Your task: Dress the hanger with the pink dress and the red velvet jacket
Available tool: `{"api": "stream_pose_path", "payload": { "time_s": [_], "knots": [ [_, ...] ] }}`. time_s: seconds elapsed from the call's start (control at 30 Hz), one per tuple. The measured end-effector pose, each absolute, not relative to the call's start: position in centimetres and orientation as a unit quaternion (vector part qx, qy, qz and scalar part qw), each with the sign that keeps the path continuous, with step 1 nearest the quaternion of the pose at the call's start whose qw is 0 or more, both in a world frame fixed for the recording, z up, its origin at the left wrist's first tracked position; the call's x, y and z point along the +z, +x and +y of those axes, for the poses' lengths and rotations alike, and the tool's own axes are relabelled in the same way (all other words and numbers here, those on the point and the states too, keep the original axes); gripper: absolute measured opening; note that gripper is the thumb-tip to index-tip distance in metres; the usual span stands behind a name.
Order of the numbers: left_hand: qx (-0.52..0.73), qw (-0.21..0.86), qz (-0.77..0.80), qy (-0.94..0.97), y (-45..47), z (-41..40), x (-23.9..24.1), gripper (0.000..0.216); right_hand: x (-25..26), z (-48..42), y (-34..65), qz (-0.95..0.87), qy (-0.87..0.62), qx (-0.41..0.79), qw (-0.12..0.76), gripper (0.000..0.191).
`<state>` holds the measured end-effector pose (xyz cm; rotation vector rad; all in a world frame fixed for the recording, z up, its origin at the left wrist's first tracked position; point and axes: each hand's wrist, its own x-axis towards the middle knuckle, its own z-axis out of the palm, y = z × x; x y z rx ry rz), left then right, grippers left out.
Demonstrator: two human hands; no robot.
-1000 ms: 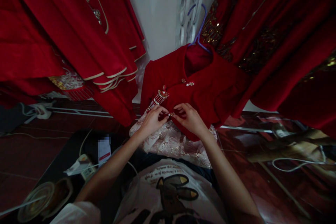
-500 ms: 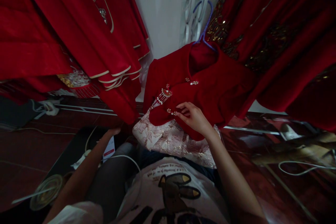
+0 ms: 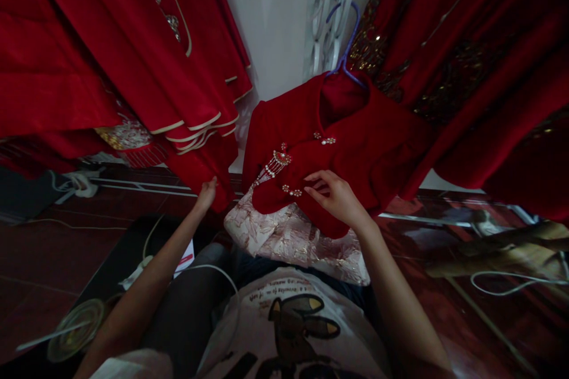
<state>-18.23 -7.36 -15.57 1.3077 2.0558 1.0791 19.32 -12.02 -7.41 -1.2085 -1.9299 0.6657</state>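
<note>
A red jacket [image 3: 368, 148] hangs in front of me on a purple hanger [image 3: 343, 65]. Its front carries a beaded ornament with tassels [image 3: 276, 164] and small jewelled clasps, one lower clasp [image 3: 292, 191] lying just left of my right fingertips. My right hand [image 3: 336, 196] hovers at the jacket front, fingers apart, thumb close to that clasp. My left hand [image 3: 207, 193] is raised left of the jacket, before the hem of another red garment. Its fingers look pinched together; anything between them is too small to make out. Pale pink brocade fabric [image 3: 284, 234] lies over my lap under the jacket.
Red garments [image 3: 195, 71] hang on the left, and more with gold sequins [image 3: 462, 71] on the right. A white metal frame [image 3: 331, 23] stands behind the hanger. At lower left are a clear plastic cup [image 3: 75, 328] and a white cable [image 3: 222, 272]. Wooden legs [image 3: 498, 254] stand at right.
My left hand has risen up and to the right from beside my leg. My right hand has drawn back slightly to the right from the lower clasp.
</note>
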Motion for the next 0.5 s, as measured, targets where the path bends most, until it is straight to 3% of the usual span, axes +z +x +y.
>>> {"api": "stream_pose_path", "payload": {
  "time_s": [0.17,0.27,0.5],
  "knots": [
    [0.428,0.148,0.571,0.685,-9.3,-7.0,-11.1,0.016,-6.9,-12.3,19.7,-0.747,-0.471,0.260,0.390,0.019],
    [0.367,0.108,0.492,0.782,-5.1,-9.1,-8.8,0.014,-6.6,-12.5,19.8,-0.751,-0.472,0.260,0.383,0.020],
    [0.266,0.057,0.437,0.857,-2.8,-11.6,-9.7,0.024,-6.7,-12.5,20.0,-0.764,-0.448,0.314,0.341,0.018]
  ]
}}
